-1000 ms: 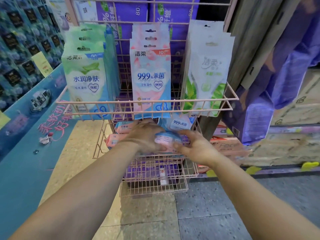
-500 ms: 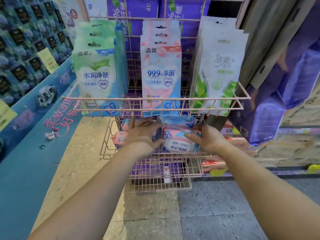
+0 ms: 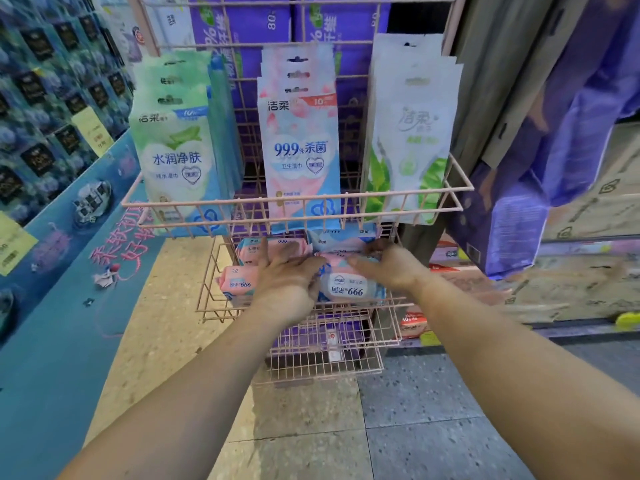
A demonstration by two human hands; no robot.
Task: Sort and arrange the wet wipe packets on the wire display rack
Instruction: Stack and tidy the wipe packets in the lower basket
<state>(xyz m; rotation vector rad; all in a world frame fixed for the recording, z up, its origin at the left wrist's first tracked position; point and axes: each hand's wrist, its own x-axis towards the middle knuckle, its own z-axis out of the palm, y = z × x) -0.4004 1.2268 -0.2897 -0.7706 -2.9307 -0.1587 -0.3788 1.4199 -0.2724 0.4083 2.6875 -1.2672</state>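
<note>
Pink wire rack (image 3: 298, 202): tall packets (image 3: 301, 147) upright above, pink packets (image 3: 239, 282) flat below.

Shop aisle, even overhead light. Floor (image 3: 415, 427): speckled grey tiles on the right, beige speckled tiles (image 3: 166, 341) on the left. Far left, a teal display base (image 3: 52, 375) with pink lettering, dark boxed goods (image 3: 41, 109) stacked above it. Purple tissue packs (image 3: 242, 26) fill the back. Right side: a grey-brown pillar (image 3: 491, 81), large purple bags (image 3: 571, 150), cardboard cartons (image 3: 588, 278).

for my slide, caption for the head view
Both hands, left hand and right hand, set a 99.9% wipe packet in the middle basket.
</note>
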